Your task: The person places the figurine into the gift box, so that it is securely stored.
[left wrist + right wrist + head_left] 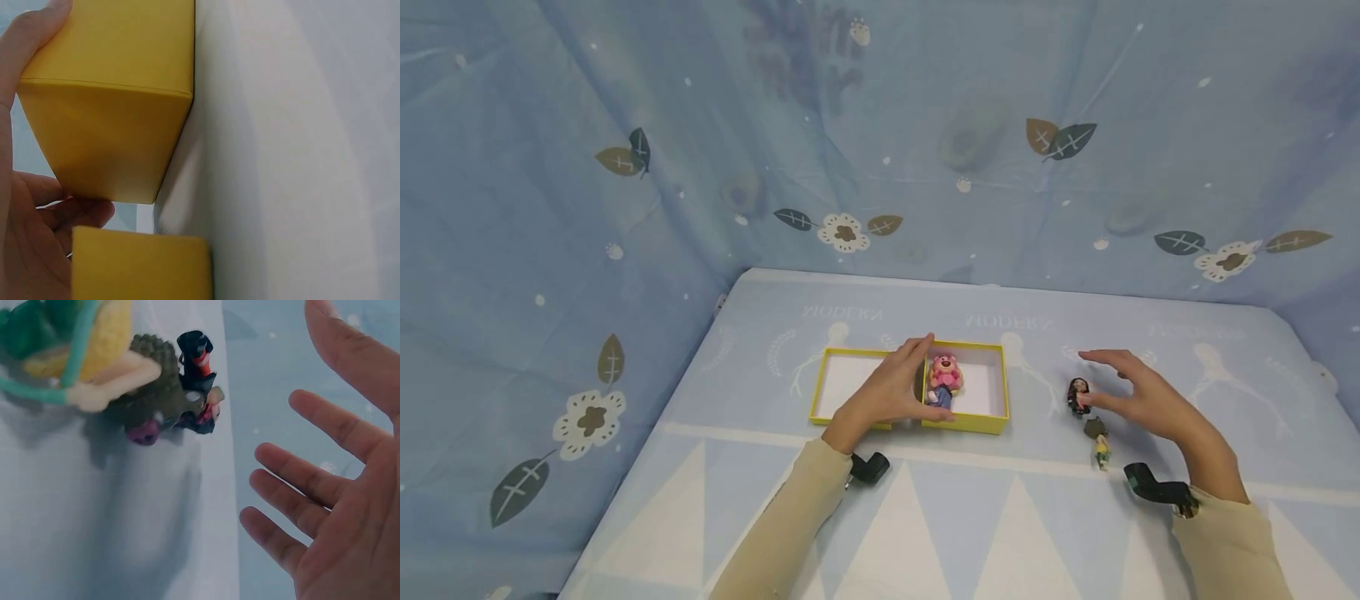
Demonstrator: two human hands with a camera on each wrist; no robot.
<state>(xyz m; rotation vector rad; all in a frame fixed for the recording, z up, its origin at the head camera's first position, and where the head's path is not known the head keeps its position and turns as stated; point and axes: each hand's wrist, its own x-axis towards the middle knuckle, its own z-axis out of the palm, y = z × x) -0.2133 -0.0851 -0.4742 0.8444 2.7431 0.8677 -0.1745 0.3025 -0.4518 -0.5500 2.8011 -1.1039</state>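
Observation:
My left hand [891, 387] grips an open yellow box [985, 423] with a white inside, thumb on the near wall and fingers at the far side. In the left wrist view the thumb and fingertips touch the box's yellow walls [112, 137]. A pink bear figurine [945, 375] lies in the box, with something blue at its lower end. My right hand [1153, 404], fingers spread and holding nothing, hovers beside a dark-haired figurine [1077, 398]. Nearer to me lies a yellow-and-green figurine [1102, 452], large in the right wrist view, where its brown head [147, 384] partly covers the dark figurine [197, 356].
A second shallow yellow-rimmed tray, perhaps the lid [846, 383], lies left of the box, partly behind my left hand. A pale patterned cloth [955, 517] covers the table. Blue printed curtains [917, 150] hang behind and at the sides.

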